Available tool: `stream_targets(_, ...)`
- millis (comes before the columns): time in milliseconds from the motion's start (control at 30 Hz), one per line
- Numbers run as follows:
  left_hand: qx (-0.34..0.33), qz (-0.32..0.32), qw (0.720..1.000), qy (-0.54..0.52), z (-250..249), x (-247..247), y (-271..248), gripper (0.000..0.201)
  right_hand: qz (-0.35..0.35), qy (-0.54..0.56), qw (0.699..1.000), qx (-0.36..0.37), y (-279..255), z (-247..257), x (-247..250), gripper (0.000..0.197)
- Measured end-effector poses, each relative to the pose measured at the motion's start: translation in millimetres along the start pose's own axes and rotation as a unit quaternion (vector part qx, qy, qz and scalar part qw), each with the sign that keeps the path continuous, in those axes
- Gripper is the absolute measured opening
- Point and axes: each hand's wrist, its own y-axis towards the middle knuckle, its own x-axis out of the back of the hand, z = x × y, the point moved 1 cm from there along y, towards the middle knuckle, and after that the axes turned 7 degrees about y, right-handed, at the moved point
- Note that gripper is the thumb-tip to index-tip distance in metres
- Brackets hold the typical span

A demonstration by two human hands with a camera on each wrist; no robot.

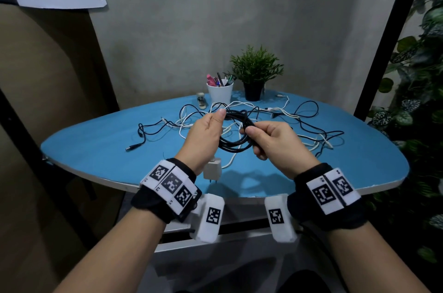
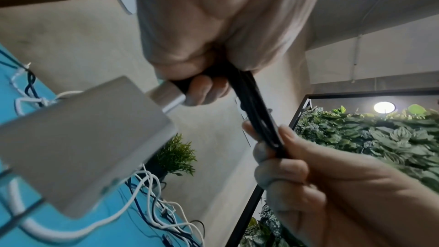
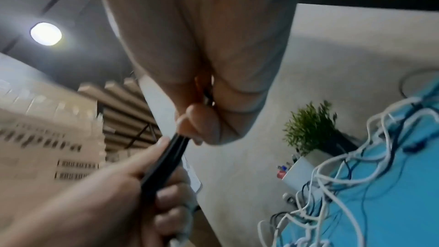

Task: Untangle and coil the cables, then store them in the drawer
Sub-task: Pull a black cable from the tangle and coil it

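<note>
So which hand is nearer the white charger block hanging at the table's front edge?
Left. The left hand is directly above the white charger block, whose connector comes out of its grip; the right hand holds the black cable coil off to the side.

front-left table (image 1: 91, 146) left bare | centre blocked by loose cables (image 1: 282, 113) | cup (image 1: 219, 93), plant (image 1: 254, 72) at back edge

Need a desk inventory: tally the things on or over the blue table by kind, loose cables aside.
Coiled black cable: 1
White charger: 1
Pen cup: 1
Potted plant: 1
Small grey item: 1
Total: 5
</note>
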Motion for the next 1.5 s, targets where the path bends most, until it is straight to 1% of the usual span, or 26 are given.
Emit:
stream_targets(100,-0.003,-0.016,1.000,0.027,2.5,5.5,2.3,0.042,0.086,0.110,0.990,-0.028,-3.9,2.1,4.2,0.024)
stream_targets(167,-0.006,-0.019,0.999,0.035,2.0,9.5,3.2,0.043,0.111,0.134,0.984,-0.035,-6.6,4.7,6.9,0.029)
stream_targets(233,-0.009,-0.022,0.999,0.036,0.1,12.9,3.7,0.043,0.088,0.097,0.991,-0.033,-5.7,6.1,6.4,0.030)
stream_targets(300,-0.012,-0.022,0.999,0.045,-1.0,15.1,4.4,0.044,0.031,0.028,0.999,-0.022,-1.9,6.6,7.1,0.031)
stream_targets(400,-0.023,-0.015,0.997,0.073,-2.7,16.4,3.3,0.043,-0.030,-0.072,0.997,0.001,5.0,6.0,14.2,0.033)
stream_targets(500,-0.052,-0.031,0.985,0.163,-8.6,16.0,2.5,0.044,-0.052,-0.123,0.991,0.009,4.8,5.8,16.8,0.030)
stream_targets(600,-0.074,-0.072,0.964,0.247,-14.5,17.4,5.2,0.042,-0.019,-0.073,0.997,-0.030,-2.0,3.9,9.0,0.024)
stream_targets(700,-0.086,-0.088,0.953,0.277,-14.2,16.1,7.5,0.040,0.008,-0.041,0.997,-0.064,-8.3,1.6,4.6,0.017)
stream_targets(767,-0.103,-0.096,0.943,0.302,-12.9,13.2,6.1,0.039,0.012,0.017,0.995,-0.094,-9.8,0.3,4.1,0.014)
stream_targets(833,-0.117,-0.107,0.937,0.311,-11.0,10.9,5.1,0.038,0.015,0.121,0.984,-0.133,-10.7,-0.5,3.2,0.012)
stream_targets(900,-0.124,-0.116,0.936,0.309,-8.4,8.9,5.3,0.037,0.016,0.211,0.965,-0.157,-11.3,0.6,1.5,0.012)
stream_targets(1033,-0.130,-0.121,0.939,0.294,-7.2,5.6,4.0,0.036,-0.013,0.321,0.933,-0.164,-11.9,1.7,-2.8,0.006)
stream_targets(1200,-0.125,-0.112,0.949,0.268,-10.7,0.7,0.7,0.035,-0.058,0.371,0.914,-0.153,-10.2,2.0,-5.3,0.004)
stream_targets(1300,-0.138,-0.106,0.949,0.262,-9.0,-4.1,-0.2,0.034,-0.087,0.396,0.903,-0.146,-8.6,1.6,-5.6,0.004)
stream_targets(1400,-0.151,-0.106,0.948,0.258,-6.8,-7.1,-0.8,0.033,-0.106,0.380,0.910,-0.127,-9.3,1.9,-6.5,0.009)
stream_targets(1500,-0.136,-0.111,0.956,0.233,-8.2,-7.0,0.2,0.034,-0.103,0.345,0.928,-0.098,-9.8,3.1,-8.0,0.013)
